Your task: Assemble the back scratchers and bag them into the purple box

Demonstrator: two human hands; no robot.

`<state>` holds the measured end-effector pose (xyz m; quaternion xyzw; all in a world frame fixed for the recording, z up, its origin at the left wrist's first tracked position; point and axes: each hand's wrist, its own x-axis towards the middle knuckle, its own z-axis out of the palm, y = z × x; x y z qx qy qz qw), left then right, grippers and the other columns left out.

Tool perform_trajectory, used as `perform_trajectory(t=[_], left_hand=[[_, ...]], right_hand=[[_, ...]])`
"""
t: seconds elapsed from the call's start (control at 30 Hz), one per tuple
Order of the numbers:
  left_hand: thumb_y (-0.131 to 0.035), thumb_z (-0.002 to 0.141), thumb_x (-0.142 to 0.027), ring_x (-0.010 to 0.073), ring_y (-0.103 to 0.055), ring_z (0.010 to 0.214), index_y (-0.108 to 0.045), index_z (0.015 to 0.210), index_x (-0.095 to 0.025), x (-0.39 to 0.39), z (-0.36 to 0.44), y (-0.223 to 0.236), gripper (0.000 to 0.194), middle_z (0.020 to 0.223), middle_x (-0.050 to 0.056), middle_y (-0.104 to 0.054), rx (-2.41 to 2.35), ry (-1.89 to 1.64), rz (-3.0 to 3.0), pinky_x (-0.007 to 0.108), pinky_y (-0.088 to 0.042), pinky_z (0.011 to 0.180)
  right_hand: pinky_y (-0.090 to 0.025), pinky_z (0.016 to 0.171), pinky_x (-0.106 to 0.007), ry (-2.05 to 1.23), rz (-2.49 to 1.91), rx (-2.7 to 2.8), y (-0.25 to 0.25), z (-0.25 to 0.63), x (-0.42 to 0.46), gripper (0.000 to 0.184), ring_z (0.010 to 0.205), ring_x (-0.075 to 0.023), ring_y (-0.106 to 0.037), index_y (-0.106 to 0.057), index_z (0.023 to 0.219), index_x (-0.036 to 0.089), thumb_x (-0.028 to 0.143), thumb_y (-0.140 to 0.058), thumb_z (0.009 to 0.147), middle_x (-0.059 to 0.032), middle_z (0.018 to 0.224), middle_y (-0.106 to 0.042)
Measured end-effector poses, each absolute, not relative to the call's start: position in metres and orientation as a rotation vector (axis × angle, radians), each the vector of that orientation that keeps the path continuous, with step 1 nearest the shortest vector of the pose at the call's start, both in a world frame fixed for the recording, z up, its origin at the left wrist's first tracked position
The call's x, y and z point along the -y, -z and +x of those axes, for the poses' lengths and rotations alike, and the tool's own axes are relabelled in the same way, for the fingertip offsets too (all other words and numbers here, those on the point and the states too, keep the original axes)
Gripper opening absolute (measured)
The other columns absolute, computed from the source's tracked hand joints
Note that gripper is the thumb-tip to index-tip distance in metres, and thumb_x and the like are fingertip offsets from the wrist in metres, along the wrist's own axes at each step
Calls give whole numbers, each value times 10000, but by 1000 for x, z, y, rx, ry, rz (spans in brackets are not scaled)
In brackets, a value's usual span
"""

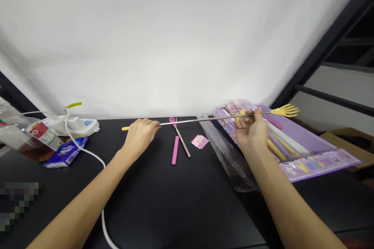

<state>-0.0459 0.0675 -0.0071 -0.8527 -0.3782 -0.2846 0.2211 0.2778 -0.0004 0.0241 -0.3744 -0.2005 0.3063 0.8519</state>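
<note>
A yellow telescopic back scratcher is stretched out level above the black table, its hand-shaped head at the right. My left hand is closed round it near the yellow handle, whose end pokes out at the left. Close to the yellow head, my right hand grips the metal rod between thumb and fingers. Beneath the rod lie a pink back scratcher with a bare metal shaft and a separate pink handle tube. Small pink cards rest beside them.
A purple display box with several packed rods stands at right, a clear plastic sleeve beside it. To the left are a white power strip, a blue packet, a bottle and a white cable. A white wall rises behind.
</note>
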Motion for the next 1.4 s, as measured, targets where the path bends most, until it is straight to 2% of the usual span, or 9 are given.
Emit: perform_trajectory(t=[0.17,0.27,0.37,0.6,0.83,1.07,1.2,1.3,1.4], left_hand=[[-513,1011,-236,223,-681,754,-679,1199,-156,-53,-22,6,263,893,81,-756,878,887,-2378,355,-509,733],[-501,1004,-164,206,-684,746,-693,1135,-153,-46,-15,8,233,926,78,-766,789,939,-2383,330,-503,708],[-529,988,-172,208,-697,721,-718,1032,-182,-48,-19,10,194,946,66,-779,903,962,-2354,318,-492,657],[-539,965,-175,217,-724,720,-737,946,-210,-60,-37,13,202,866,45,-783,1153,896,-2281,291,-447,566],[-507,1008,-215,192,-718,734,-726,972,-193,-51,-19,14,224,865,61,-773,994,951,-2314,284,-519,640],[-510,1019,-210,183,-731,816,-712,1070,-162,-36,1,7,214,890,58,-779,705,1051,-2367,347,-553,884],[-514,1025,-298,189,-712,746,-686,1187,-189,-46,-23,6,260,852,49,-767,835,877,-2350,326,-523,739],[-481,1032,-408,164,-665,617,-705,1131,-218,-57,-44,5,310,796,35,-741,932,793,-2335,281,-406,547],[-438,1044,-435,145,-633,577,-717,1070,-220,-58,-45,3,353,750,25,-706,900,794,-2345,273,-331,500]], right_hand=[[-339,411,-189,-763,-760,455,-22,255,4,269,417,-72,-370,-563,725,194,376,-633,911,77,470,-388],[-346,414,-205,-769,-759,453,-23,249,6,290,427,-85,-401,-537,727,212,429,-689,845,71,488,-432],[-274,377,-202,-603,-814,479,-27,259,7,412,397,-64,-348,-538,662,197,537,-712,817,62,477,-432],[-218,338,-209,-414,-795,371,-35,302,16,475,367,-65,-197,-518,606,219,546,-565,947,85,418,-244],[-272,351,-197,-627,-879,575,-18,254,2,503,350,-57,-324,-531,649,201,652,-643,842,75,449,-389],[-382,416,-230,-1031,-836,827,-11,195,10,437,434,-104,-505,-626,784,187,606,-747,762,-1,552,-602],[-331,401,-193,-837,-831,591,-21,233,9,377,412,-68,-428,-548,738,204,496,-784,772,63,491,-503],[-300,381,-192,-674,-855,463,-25,272,7,349,365,-63,-344,-511,752,219,509,-623,908,80,462,-456],[-267,365,-185,-577,-857,426,-24,284,7,304,357,-68,-331,-479,774,238,458,-635,915,100,452,-426]])
